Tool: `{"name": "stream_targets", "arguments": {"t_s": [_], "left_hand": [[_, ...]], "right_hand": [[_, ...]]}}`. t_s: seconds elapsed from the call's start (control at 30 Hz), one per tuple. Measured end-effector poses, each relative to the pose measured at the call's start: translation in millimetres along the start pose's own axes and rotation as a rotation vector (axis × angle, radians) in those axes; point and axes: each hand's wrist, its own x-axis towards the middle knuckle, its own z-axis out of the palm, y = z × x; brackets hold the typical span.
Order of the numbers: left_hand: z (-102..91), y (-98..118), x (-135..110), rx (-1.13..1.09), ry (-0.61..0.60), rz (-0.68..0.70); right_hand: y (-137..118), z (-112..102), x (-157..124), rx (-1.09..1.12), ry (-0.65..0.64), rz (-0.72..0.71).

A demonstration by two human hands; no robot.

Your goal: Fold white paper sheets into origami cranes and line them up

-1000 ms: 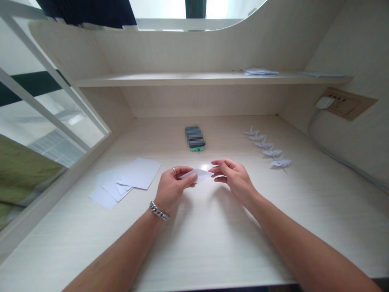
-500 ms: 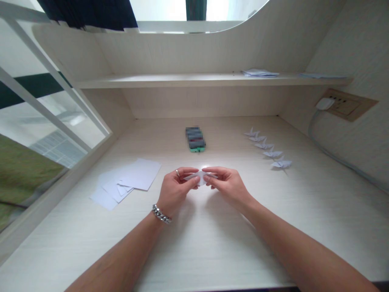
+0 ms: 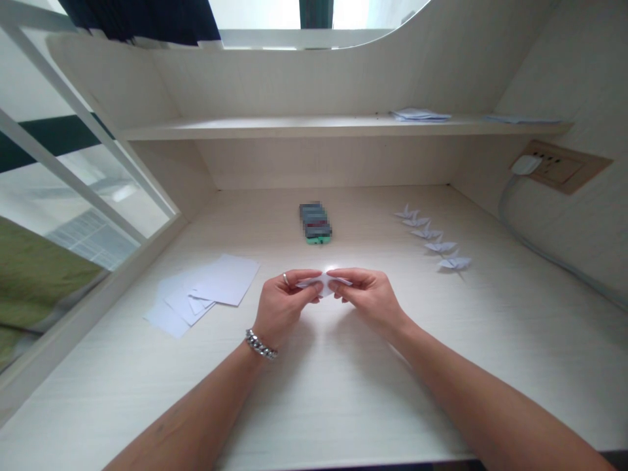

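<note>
A small white piece of paper [image 3: 321,283] is held just above the pale wooden desk [image 3: 343,392], pinched from both sides. My left hand [image 3: 282,306], with a ring and a metal bracelet, grips its left end between thumb and fingers. My right hand [image 3: 367,296] grips its right end the same way. The fingertips of both hands almost meet over the paper, which looks folded or creased in the middle.
Several loose white sheets [image 3: 203,291] lie to the left of my hands. A row of folded paper cranes [image 3: 432,239] runs along the right. A phone in a green case [image 3: 315,224] lies further back. More paper [image 3: 419,116] sits on the shelf; a wall socket [image 3: 557,165] with a cable is at the right.
A second ago my right hand was open beside the paper, which my left hand held alone. My right hand then closed on the paper's right end, and both hands drew together.
</note>
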Motion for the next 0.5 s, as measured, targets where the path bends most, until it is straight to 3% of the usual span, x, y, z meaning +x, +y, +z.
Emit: {"name": "stream_targets", "arguments": {"t_s": [0.5], "left_hand": [[3.7, -0.8, -1.0, 0.046, -0.08, 0.025]], "right_hand": [[-0.8, 0.0, 1.8, -0.02, -0.075, 0.066]]}}
